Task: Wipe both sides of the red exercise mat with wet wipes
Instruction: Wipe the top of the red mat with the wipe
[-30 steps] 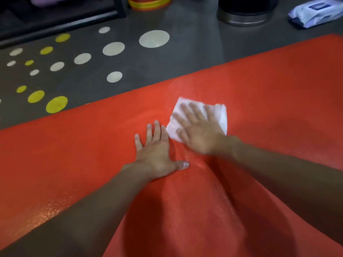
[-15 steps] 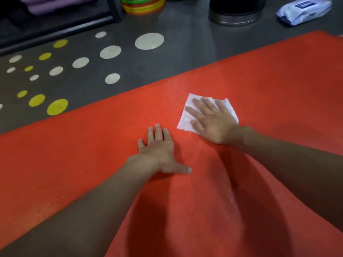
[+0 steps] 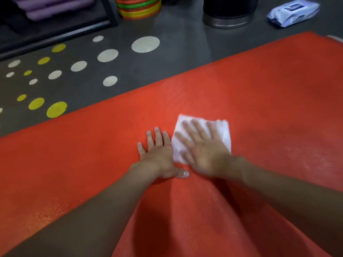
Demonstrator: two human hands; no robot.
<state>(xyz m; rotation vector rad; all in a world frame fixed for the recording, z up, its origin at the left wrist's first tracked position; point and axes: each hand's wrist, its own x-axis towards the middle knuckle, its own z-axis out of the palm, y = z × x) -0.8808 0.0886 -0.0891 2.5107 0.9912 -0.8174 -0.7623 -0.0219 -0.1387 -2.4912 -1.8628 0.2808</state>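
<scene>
The red exercise mat (image 3: 259,93) lies flat on the grey floor and fills most of the view. A white wet wipe (image 3: 220,130) lies spread on it near the middle. My right hand (image 3: 204,153) presses flat on the wipe with straight, spread fingers; it is blurred by motion. My left hand (image 3: 159,156) rests flat on the bare mat just left of the wipe, fingers straight, thumb out to the right. A wet sheen shows on the mat around and beyond the wipe.
A pack of wet wipes (image 3: 293,12) lies on the floor at the far right. A black bin with a metal base (image 3: 228,17) stands behind the mat. Stacked coloured rings (image 3: 138,7) and a dark rack with purple items (image 3: 55,10) are at the back left.
My right hand slid the wipe out to the right and away, then back toward me and next to my left hand. The left hand stayed planted on the mat.
</scene>
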